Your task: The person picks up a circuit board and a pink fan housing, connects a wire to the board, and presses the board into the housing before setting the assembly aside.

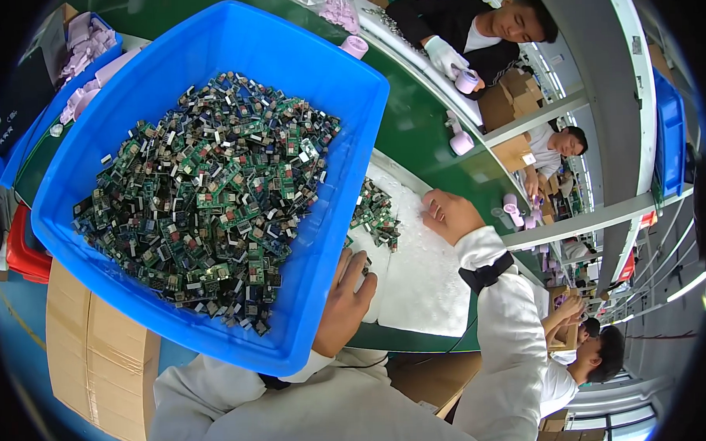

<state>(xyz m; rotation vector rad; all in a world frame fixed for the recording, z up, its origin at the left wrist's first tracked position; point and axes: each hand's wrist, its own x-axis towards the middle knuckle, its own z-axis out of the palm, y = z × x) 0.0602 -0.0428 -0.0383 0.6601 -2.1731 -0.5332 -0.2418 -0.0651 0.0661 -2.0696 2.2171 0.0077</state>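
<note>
A large blue plastic bin (348, 81) heaped with small green circuit boards (220, 194) fills the left and middle of the view. To its right, a loose pile of the same boards (380, 216) lies on a white foam sheet (425, 284). My left hand (344, 302) is low by the bin's right wall, which partly hides it. Its fingers are bent together, with a small dark piece beside the fingertips. Over the foam's far right part, my right hand (451, 215) has its fingers curled in; whatever they may hold is hidden.
Green tabletop (419, 117) runs beyond the bin, with pink-lilac device housings (461, 143) on it. A blue tray of lilac parts (90, 47) stands at the far left. Cardboard boxes (93, 346) are at lower left. Across the table, a gloved person (448, 58) handles a lilac device.
</note>
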